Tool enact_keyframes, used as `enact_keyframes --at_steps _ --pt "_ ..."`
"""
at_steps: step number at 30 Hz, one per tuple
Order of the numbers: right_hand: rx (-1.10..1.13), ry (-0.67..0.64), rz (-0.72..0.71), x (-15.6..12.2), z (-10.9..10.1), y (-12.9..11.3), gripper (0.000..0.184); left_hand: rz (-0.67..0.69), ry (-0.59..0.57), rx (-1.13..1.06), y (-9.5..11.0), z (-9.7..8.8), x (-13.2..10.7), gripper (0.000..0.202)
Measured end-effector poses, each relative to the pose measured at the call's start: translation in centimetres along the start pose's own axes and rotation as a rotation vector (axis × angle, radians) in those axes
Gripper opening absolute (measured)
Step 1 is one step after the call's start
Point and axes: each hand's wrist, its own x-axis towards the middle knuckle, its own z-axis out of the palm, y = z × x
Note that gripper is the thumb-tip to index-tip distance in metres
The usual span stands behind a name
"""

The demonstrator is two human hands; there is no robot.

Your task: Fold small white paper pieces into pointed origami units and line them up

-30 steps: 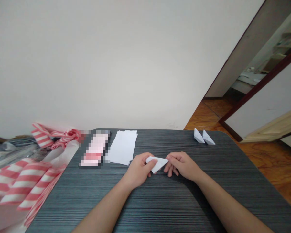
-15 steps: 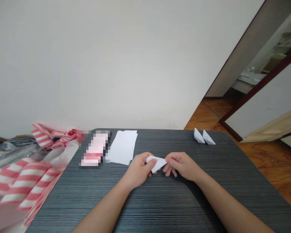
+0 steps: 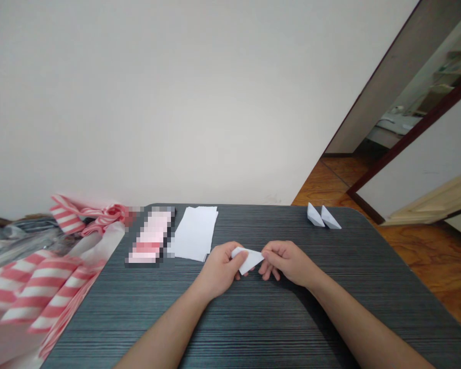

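Observation:
A small piece of folded white paper (image 3: pixel 251 261) is held between my two hands above the dark table. My left hand (image 3: pixel 225 269) grips its left part, the thumb lying on top. At the paper's right point, the thumb and index finger of my right hand (image 3: pixel 288 260) pinch the tip; the other fingers of that hand hang loosely below. Part of the paper is covered by my left thumb and fingers.
White paper sheets (image 3: pixel 195 233) lie stacked at the back left of the table (image 3: pixel 246 328), beside a blurred-out pink item (image 3: pixel 151 233). Two folded paper shapes (image 3: pixel 315 216) stand at the back right. Red-and-white striped cloth (image 3: pixel 46 287) is heaped left of the table.

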Motion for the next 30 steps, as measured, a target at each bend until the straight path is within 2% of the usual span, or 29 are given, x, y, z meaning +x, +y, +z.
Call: enact_keyframes --at_steps 15,21,30 --pt "-0.022 -0.029 0.029 0.02 0.22 -0.42 0.031 0.009 0.02 0.031 0.78 0.12 -0.14 0.023" --pt "-0.061 0.001 0.006 0.06 0.28 -0.27 0.03 0.008 0.006 0.026 0.8 0.1 -0.14 0.022" --pt "-0.097 -0.028 -0.024 0.1 0.33 -0.51 0.029 0.009 -0.009 0.066 0.73 0.07 -0.15 0.02"
